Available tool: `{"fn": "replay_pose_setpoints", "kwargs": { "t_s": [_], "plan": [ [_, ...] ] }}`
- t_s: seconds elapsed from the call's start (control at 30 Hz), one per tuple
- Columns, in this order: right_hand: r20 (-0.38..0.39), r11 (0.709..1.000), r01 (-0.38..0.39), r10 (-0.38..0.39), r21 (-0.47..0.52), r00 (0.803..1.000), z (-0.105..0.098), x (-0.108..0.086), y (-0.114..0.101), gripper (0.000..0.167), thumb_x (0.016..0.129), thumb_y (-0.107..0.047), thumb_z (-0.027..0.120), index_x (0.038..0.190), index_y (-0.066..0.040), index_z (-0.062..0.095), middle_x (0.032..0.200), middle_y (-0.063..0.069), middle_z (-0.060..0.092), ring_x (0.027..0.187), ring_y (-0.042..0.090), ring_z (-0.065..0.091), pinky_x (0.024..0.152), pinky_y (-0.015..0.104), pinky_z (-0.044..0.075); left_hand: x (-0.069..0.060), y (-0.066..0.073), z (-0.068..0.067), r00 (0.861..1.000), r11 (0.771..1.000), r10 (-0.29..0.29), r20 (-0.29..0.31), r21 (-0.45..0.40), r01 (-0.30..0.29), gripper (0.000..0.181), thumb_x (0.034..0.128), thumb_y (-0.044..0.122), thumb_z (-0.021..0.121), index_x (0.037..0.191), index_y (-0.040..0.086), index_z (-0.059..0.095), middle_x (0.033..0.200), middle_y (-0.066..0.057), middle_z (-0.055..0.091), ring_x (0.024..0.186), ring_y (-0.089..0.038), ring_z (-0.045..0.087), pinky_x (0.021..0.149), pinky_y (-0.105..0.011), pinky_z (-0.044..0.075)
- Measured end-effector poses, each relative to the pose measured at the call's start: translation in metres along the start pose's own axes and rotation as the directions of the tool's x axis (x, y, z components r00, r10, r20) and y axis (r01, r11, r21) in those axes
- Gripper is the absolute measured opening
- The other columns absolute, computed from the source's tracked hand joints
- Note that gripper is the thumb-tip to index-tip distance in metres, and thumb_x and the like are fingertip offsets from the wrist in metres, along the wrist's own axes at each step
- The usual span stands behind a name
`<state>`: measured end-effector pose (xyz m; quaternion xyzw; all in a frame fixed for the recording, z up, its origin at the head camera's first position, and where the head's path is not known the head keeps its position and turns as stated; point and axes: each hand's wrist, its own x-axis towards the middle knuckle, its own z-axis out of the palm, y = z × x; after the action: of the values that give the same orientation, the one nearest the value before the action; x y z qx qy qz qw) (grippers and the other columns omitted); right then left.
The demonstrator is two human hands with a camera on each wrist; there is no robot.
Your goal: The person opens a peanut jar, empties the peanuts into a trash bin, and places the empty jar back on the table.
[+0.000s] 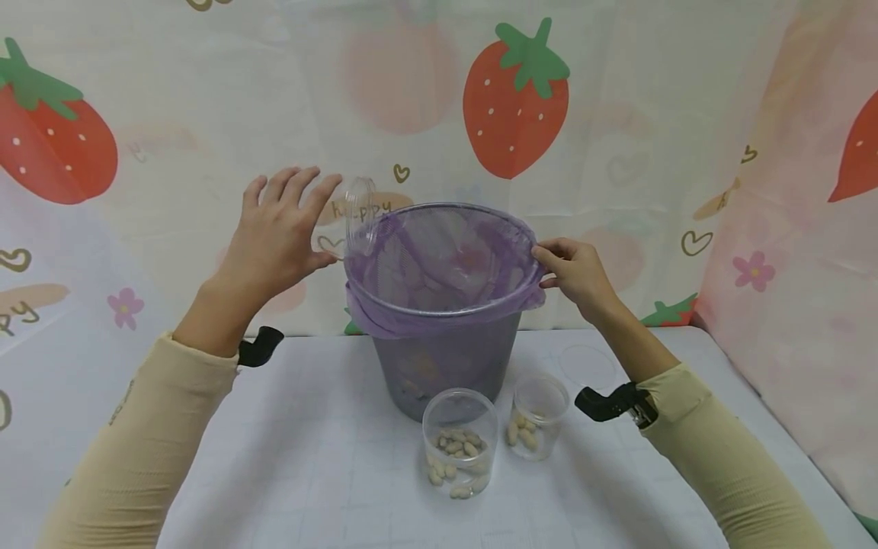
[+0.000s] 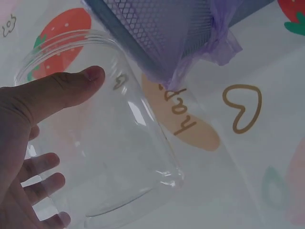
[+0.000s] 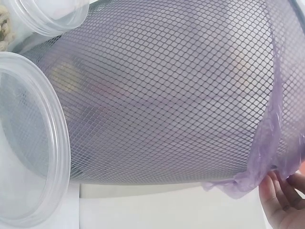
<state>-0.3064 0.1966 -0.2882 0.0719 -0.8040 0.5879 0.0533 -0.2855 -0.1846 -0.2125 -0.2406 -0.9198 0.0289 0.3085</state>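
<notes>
My left hand (image 1: 277, 236) holds a clear plastic jar (image 1: 360, 217) with thumb and fingers, up at the left rim of the bin. In the left wrist view this jar (image 2: 109, 143) shows its threaded mouth and no contents. With thumb and fingers, my right hand (image 1: 572, 274) pinches the purple bag (image 1: 391, 324) at the right rim. The bag lines a grey mesh bin (image 1: 446, 358) and folds over its edge. In the right wrist view the fingertips (image 3: 269, 186) meet the gathered bag below the mesh.
Before the bin stand a larger clear jar (image 1: 461, 415) with peanuts and a smaller clear jar (image 1: 542, 400) with several peanuts. A thin clear disc (image 1: 588, 367) lies to the right on the white table (image 1: 309, 457). A strawberry-print curtain (image 1: 274, 76) hangs behind.
</notes>
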Motion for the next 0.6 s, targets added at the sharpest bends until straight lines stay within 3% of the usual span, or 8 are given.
{"fn": "replay_pose_setpoints", "kwargs": {
  "t_s": [0.33, 0.6],
  "plan": [
    [-0.002, 1.0, 0.004, -0.004, 0.002, 1.0, 0.0, 0.0, 0.001, 0.04, 0.1, -0.022, 0.055, 0.125, 0.009, 0.057, 0.085, -0.008, 0.057, 0.077, 0.001, 0.06, 0.068, 0.017, 0.057, -0.013, -0.001, 0.003, 0.992, 0.989, -0.047, -0.117, -0.145, 0.03, 0.099, 0.0603, 0.018, 0.093, 0.143, 0.009, 0.04, 0.143, -0.023, 0.044, 0.133, -0.042, 0.038, 0.107, -0.064, 0.029],
    [-0.005, 1.0, 0.009, -0.009, 0.014, 1.0, 0.0, 0.0, 0.002, 0.04, 0.1, -0.022, 0.055, 0.125, 0.009, 0.057, 0.084, -0.009, 0.057, 0.077, 0.001, 0.06, 0.068, 0.017, 0.057, -0.027, 0.003, 0.005, 0.979, 0.966, -0.109, -0.174, -0.253, 0.062, 0.101, 0.0574, 0.017, 0.095, 0.143, 0.007, 0.042, 0.141, -0.022, 0.047, 0.132, -0.042, 0.04, 0.105, -0.065, 0.031]
  ]
}}
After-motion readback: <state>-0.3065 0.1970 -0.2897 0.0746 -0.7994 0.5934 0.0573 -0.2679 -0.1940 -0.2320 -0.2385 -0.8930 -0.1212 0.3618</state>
